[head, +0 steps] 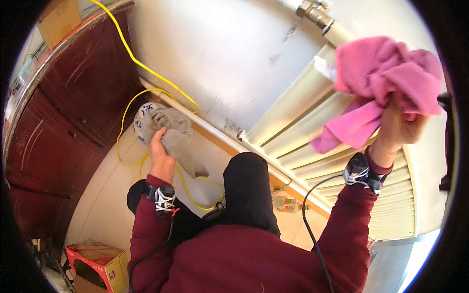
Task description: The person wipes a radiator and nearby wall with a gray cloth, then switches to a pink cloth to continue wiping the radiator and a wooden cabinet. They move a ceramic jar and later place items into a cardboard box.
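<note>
Bunched in my raised right hand [401, 126] is a pink cloth [388, 73], held at the right over the top of a cream radiator [304, 102]. Its folds cover part of my fingers. My left hand [162, 155] grips a grey cloth [174, 137] that hangs down at the left. Behind the grey cloth, a blue-and-white patterned round object [141, 122], seemingly ceramic, shows only its edge near the floor. A small white piece [325, 67] lies at the radiator's upper end, beside the pink cloth.
A yellow cable [124, 40] runs down the wall and loops over the floor. Dark red cabinets [73, 110] stand left. Several glass bottles [285, 202] are under the radiator pipe [220, 133]. An open cardboard box [97, 256] sits lower left. A metal valve [311, 13] is at the top.
</note>
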`<state>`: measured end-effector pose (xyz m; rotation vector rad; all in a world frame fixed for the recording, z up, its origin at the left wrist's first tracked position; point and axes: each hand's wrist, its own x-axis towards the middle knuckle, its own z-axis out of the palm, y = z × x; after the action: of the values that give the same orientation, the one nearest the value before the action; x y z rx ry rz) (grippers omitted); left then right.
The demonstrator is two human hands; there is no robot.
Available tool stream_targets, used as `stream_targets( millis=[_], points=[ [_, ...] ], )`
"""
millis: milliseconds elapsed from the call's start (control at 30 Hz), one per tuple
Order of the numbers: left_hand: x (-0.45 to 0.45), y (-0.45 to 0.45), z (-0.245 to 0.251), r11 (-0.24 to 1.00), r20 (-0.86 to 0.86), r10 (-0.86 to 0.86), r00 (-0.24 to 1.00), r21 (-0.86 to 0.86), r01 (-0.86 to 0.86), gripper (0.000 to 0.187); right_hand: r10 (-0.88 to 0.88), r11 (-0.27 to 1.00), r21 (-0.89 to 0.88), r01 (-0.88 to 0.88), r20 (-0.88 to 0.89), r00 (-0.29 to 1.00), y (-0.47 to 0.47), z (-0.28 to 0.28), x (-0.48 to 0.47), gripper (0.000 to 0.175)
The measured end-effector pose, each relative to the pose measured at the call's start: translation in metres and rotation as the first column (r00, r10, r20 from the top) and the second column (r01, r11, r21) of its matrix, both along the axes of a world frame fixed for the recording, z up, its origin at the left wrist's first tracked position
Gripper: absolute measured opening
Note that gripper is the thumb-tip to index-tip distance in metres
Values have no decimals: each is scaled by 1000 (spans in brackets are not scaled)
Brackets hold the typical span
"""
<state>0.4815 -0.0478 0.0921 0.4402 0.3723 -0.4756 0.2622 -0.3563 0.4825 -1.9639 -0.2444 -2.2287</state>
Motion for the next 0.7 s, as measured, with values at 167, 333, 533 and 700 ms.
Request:
stream_targets(
  millis=[167, 333, 533, 700],
  points=[
    [0, 25, 7, 996, 6, 83, 997, -19, -82, 36, -3, 968, -242, -66, -272, 962, 32, 6, 3, 41],
    [-2, 36, 12, 984, 25, 172, 985, -50, -170, 35, -690, 714, -651, 257, -590, 419, 44, -74, 70, 50],
    [2, 35, 11, 970, 28, 200, 979, -147, -194, 35, -662, 685, -702, 198, -485, 571, 28, -106, 70, 35],
    [1, 35, 12, 964, 80, 241, 967, -136, -229, 35, -648, 704, -708, 58, -606, 461, 10, -166, 69, 36]
  ],
)
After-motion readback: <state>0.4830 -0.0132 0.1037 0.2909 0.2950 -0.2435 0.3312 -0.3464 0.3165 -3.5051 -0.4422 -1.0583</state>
